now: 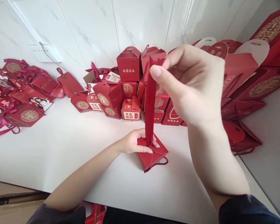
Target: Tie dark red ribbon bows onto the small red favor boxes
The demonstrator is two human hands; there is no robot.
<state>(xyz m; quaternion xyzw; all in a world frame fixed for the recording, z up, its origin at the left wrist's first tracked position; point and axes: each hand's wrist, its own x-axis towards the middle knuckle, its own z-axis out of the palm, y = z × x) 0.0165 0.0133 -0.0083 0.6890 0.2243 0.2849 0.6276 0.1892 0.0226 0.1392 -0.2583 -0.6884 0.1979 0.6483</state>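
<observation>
A red gift box (156, 153) sits on the white table in front of me, with a dark red twisted cord (162, 162) at its near right edge. A red ribbon (150, 109) rises almost straight up from the box's top. My right hand (189, 77) is closed, pinching the ribbon's upper end between thumb and fingers, well above the box. On the box top rests my left hand (136, 141), its thumb and fingers around the foot of the ribbon and holding the box; some of its fingertips are hidden behind the ribbon.
Stacked red gift boxes (128, 67) stand along the tiled wall (91, 28). Larger red boxes (244, 74) are piled at the right. A heap of red boxes and bags (29, 115) with ribbons lies at the left. Cardboard (11, 202) shows below the white table's (67, 137) front edge.
</observation>
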